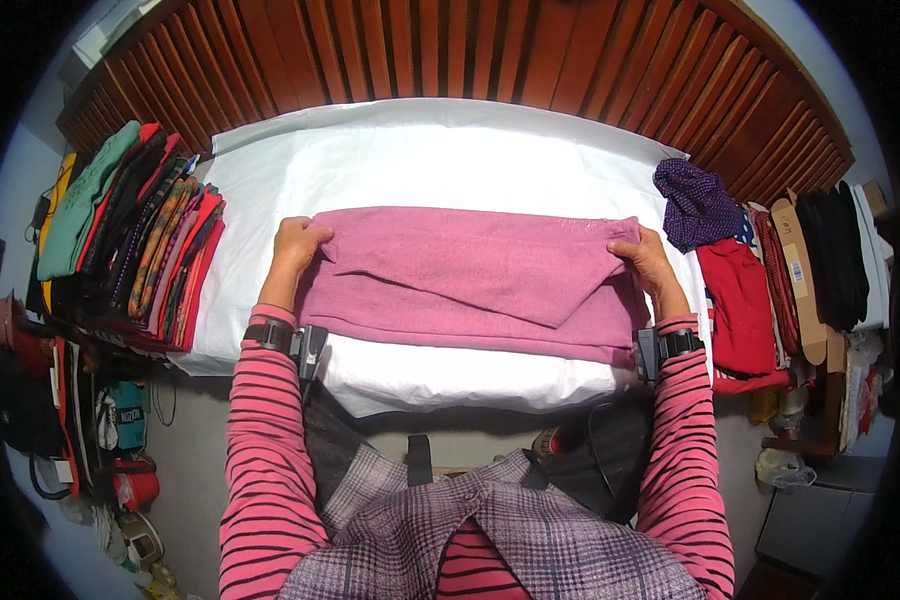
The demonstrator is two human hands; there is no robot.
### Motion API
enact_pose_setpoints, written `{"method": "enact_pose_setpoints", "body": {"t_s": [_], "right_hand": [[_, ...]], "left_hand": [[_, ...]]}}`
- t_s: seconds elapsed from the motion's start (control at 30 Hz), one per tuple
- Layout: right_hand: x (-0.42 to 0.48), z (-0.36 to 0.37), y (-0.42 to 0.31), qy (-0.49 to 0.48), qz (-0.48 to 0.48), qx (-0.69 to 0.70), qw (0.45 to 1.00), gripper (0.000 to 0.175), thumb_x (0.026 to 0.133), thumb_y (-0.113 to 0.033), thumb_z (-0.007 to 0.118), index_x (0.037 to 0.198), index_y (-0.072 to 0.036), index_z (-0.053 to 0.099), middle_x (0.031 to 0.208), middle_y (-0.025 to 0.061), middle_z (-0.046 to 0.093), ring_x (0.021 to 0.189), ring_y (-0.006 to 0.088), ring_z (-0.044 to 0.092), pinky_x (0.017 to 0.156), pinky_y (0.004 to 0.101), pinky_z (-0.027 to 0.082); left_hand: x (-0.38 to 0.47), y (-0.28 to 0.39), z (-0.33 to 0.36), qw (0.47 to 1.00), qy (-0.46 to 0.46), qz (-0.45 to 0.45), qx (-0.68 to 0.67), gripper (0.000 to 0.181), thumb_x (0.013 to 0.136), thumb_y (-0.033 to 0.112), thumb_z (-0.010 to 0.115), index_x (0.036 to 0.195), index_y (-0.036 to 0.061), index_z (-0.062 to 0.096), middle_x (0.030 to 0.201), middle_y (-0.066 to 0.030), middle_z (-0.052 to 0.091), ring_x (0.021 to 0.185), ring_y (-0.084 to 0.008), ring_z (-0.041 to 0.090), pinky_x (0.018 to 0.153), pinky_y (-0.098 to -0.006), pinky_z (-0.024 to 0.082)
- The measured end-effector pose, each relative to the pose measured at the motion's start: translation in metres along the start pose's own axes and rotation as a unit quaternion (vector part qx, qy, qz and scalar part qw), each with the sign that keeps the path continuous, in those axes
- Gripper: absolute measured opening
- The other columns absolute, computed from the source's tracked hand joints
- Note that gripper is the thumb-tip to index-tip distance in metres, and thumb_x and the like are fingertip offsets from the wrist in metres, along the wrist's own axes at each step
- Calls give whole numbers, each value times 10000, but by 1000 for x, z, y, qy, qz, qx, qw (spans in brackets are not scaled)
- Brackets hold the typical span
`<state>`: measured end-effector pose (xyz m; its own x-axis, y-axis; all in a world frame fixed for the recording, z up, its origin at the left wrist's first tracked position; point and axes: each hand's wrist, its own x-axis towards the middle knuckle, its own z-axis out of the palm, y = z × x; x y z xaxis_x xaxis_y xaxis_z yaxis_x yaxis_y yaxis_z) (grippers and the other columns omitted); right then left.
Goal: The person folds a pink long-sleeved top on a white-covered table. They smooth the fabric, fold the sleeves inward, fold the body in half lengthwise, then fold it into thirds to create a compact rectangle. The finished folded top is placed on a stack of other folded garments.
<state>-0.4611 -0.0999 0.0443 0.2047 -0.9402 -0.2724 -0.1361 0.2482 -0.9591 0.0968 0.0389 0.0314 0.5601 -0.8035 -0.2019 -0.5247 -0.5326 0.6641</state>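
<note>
A pink knitted garment lies folded into a wide strip on the white sheet before me. One folded flap, likely a sleeve, slants across its front and ends in a corner near the right. My left hand pinches the garment's upper left corner, thumb on top and fingers hidden beneath. At the opposite end, my right hand grips the upper right corner in the same way. Both wrists wear black straps with small devices.
Folded clothes stand in a tall pile on the left. To the right are a crumpled dark purple cloth, red clothing and a cardboard piece. A slatted wooden headboard bounds the far side.
</note>
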Motion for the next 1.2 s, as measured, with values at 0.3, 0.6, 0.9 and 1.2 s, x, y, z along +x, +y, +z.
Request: {"method": "enact_pose_setpoints", "body": {"t_s": [0.3,0.6,0.9,1.2], "right_hand": [[7,-3,-9,9,-26,8,1000,329,813,89,697,1134,20,668,1017,96,723,869,203,707,836,338,587],[18,-5,-9,22,-81,49,995,360,830,66,706,1182,10,649,1081,93,714,924,189,704,876,329,580],[46,-2,6,106,-119,26,987,331,827,-5,743,1147,4,658,1039,91,717,871,169,682,827,305,560],[50,1,5,99,16,-7,995,313,842,-22,728,1136,4,624,975,99,704,825,187,683,691,350,595]], "left_hand": [[9,-4,-4,975,-32,16,-221,169,887,133,716,961,-16,685,841,-76,666,706,-168,626,583,-319,518],[8,8,-2,929,-13,-20,-370,161,930,143,698,854,42,597,809,-50,622,668,-165,630,535,-333,569],[23,4,16,967,121,50,-220,199,882,112,748,802,37,582,761,-50,616,677,-146,617,565,-314,545],[21,11,19,974,65,0,-216,272,836,124,770,1003,-4,597,787,-73,652,625,-136,619,521,-278,497]]}}
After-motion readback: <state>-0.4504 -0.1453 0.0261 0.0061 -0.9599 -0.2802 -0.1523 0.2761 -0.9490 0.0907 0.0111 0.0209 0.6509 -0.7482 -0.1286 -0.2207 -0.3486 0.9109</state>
